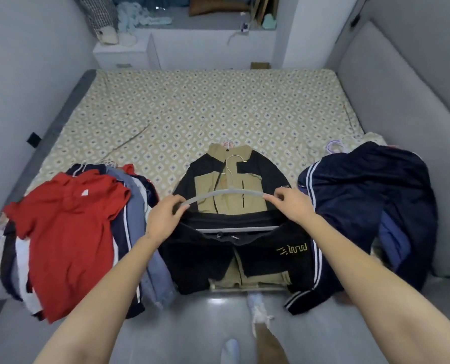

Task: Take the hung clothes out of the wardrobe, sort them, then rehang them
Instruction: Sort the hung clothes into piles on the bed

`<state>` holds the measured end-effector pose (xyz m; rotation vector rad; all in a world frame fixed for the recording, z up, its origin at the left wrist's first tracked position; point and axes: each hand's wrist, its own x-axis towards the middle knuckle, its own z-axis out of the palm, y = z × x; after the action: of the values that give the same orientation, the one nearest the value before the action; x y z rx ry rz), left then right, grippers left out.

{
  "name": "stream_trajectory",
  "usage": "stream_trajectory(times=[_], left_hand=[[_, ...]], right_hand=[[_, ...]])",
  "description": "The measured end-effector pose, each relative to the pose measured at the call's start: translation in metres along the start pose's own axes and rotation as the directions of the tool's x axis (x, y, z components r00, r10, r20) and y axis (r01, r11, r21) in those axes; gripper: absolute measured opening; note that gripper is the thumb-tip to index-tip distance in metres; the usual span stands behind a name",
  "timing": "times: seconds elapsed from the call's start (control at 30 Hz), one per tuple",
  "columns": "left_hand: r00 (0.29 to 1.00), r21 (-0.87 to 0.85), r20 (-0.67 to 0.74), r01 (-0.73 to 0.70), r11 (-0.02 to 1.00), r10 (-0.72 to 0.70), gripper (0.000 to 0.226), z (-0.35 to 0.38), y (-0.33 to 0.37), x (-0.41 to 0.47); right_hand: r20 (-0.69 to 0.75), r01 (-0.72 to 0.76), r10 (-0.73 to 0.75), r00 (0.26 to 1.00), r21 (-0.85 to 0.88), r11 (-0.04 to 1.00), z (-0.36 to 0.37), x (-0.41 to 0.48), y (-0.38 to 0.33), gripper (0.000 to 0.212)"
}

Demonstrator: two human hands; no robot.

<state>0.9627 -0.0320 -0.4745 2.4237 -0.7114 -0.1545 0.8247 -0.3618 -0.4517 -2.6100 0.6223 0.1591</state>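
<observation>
Three sorted piles (pixel 69 227) lie on the patterned bed (pixel 192 106); my left hand (pixel 163 219) and right hand (pixel 290 206) each grip an end of the grey plastic hanger (pixel 226 193) carrying black shorts (pixel 197 256) over the tan-and-black jacket (pixel 231 208); rehanging, I judge, is not yet begun.

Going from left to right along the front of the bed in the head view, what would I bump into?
The red shirt → left hand → grey hanger → right hand → navy striped clothes pile.
</observation>
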Motion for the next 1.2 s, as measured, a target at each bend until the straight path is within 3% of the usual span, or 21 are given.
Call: stream_trajectory(times=[0.23,0.53,0.87,1.2], left_hand=[[0.993,-0.066,-0.106,0.047,0.997,-0.054,0.013,-0.011,0.024,-0.064],[0.991,-0.137,-0.125,0.027,0.99,-0.045,0.016,-0.009,0.072,-0.085],[0.986,-0.102,-0.163,-0.033,0.994,0.016,0.023,0.034,0.188,-0.078],[0.992,-0.235,-0.127,-0.036,0.971,0.006,0.02,0.123,0.312,-0.08]], right_hand=[[-0.102,0.017,-0.018,0.995,-0.005,1.0,-0.015,-0.071,-0.014,0.056],[-0.123,-0.011,0.016,0.992,0.044,0.999,-0.047,-0.123,0.01,0.056],[-0.219,-0.005,0.022,0.976,0.075,0.997,-0.127,-0.163,0.107,0.06],[-0.282,-0.061,0.062,0.957,0.011,0.998,-0.193,-0.194,0.23,0.06]])
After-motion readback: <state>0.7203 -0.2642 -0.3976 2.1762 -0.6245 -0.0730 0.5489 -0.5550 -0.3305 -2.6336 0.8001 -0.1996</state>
